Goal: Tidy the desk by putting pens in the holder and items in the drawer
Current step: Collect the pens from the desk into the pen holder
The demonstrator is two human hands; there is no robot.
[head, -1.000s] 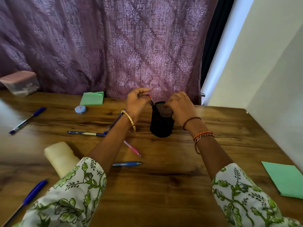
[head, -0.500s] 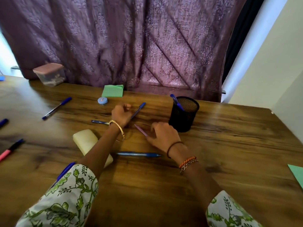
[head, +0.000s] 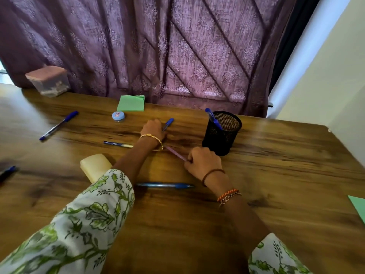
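The right hand (head: 203,162) has its grip curled round the near end of a pink pen (head: 176,153), whose shaft slants away to the left across the worktop (head: 276,175) toward the other wrist. The left hand (head: 153,129) has its grip closed on a blue-capped pen (head: 167,123); the cap sticks out past the fingers on the far right side, and whether the pen is lifted or lying on the wood cannot be told. Just beyond and to the right of the right hand stands the black mesh holder (head: 221,135), upright, with two blue pens (head: 213,119) leaning against its left rim. Just left of the left wrist lies a dark blue pen with a pale barrel (head: 118,144), partly hidden by the forearm. Nearer than both hands, between the two forearms, a light blue pen (head: 166,185) lies crosswise. Left of the left forearm, touching the sleeve in this view, sits a cream block (head: 94,167). Beyond the left hand are a small round blue tin (head: 118,116) and, farther still, a green sticky-note pad (head: 131,103) by the purple curtain (head: 177,46). Well to the left lie another blue-capped pen (head: 59,125) and, at the frame's edge, a dark pen with a blue end (head: 7,173). A clear box with a pink lid (head: 48,81) stands at the far left corner, and a green sheet (head: 358,206) shows at the right edge.
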